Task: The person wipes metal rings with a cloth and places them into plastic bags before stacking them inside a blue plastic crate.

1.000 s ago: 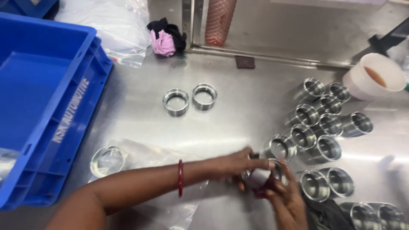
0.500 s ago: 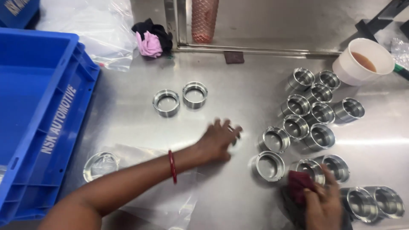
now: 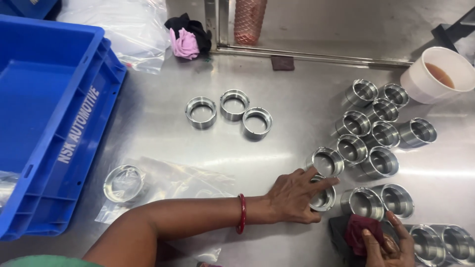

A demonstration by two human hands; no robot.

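- Right now your left hand (image 3: pixel 292 195) lies low on the steel table (image 3: pixel 277 128), forearm stretched across from the lower left, a red bangle (image 3: pixel 241 213) on the wrist.
- Its fingers are spread and curled round a metal sleeve (image 3: pixel 322 198) at the near edge of the cluster; thumb and fingertips touch its rim, and the sleeve sits on the table, not lifted.
- Just beyond your fingertips stands another sleeve (image 3: pixel 327 162), touching or nearly touching the one you grip.
- Count the cluster on the right: about fourteen shiny cylindrical sleeves in view, open ends up or tilted, packed close; two at the lower right (image 3: pixel 443 242) are partly cut off by the frame edge.
- Three short metal rings (image 3: pixel 235 105) sit in a loose row mid-table, well apart from the cluster.
- One more ring (image 3: pixel 123 184) lies on a clear plastic bag (image 3: pixel 183 183) near the crate.
- Your right hand (image 3: pixel 388 247) is at the bottom edge, fingers clenched on a dark red cloth (image 3: pixel 360 230) bunched on a dark pad; I cannot tell whether a part is inside the cloth.
- One blue plastic crate (image 3: pixel 54 128) fills the left side.
- One white paper cup (image 3: pixel 435 74) of brown drink stands at the far right, just beyond the sleeves.
- One pink and black cloth bundle (image 3: pixel 185 37) rests at the back, beside a red mesh-wrapped cylinder (image 3: pixel 249 20).
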